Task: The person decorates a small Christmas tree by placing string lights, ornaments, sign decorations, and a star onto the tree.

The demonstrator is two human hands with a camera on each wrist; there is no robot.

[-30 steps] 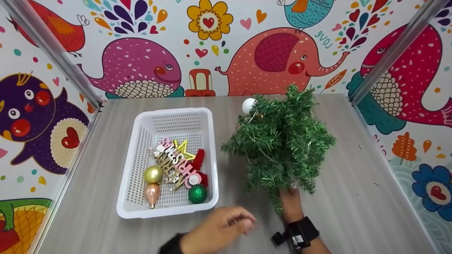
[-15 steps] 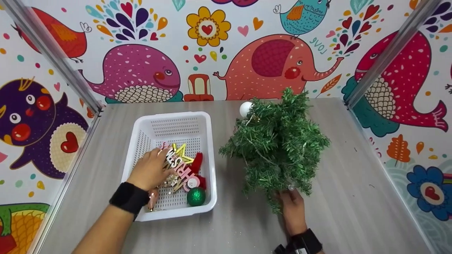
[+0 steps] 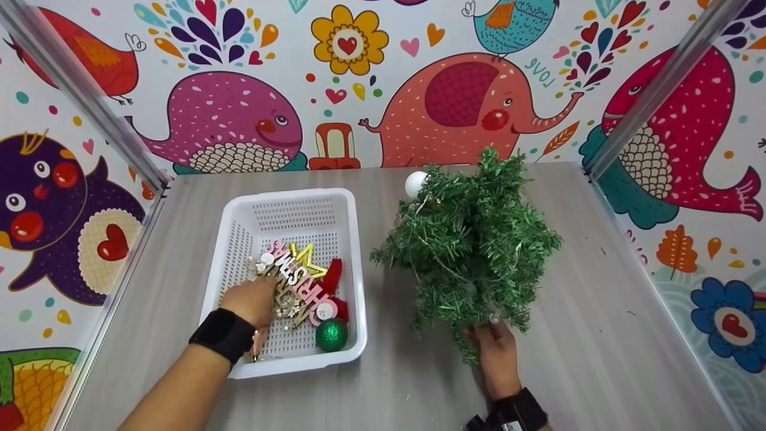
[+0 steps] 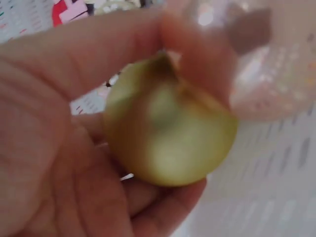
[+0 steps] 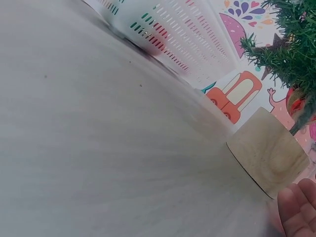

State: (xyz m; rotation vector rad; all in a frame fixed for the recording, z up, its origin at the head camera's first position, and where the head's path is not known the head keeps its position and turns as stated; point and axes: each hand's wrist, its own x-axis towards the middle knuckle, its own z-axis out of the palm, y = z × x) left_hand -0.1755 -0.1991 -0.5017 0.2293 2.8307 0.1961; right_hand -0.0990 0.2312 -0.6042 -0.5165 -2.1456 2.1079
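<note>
In the head view, we see the left hand (image 3: pixel 248 299) inside a white basket (image 3: pixel 359 269) on the table (image 3: pixel 395 377), beside a sign (image 3: pixel 294 278) reading "CHRISTMAS"; the right hand (image 3: pixel 498 359) is below a green tree's (image 3: pixel 473 251) branches. We read "LOVE" on the patterned wall (image 3: pixel 377 90). From the left wrist, we see fingers curled round a gold ball (image 4: pixel 173 133), a shiny pink ornament (image 4: pixel 281 59) just beside it. From the right wrist, we see fingers near the tree's wooden base (image 5: pixel 269 153); we cannot tell whether they grip it.
</note>
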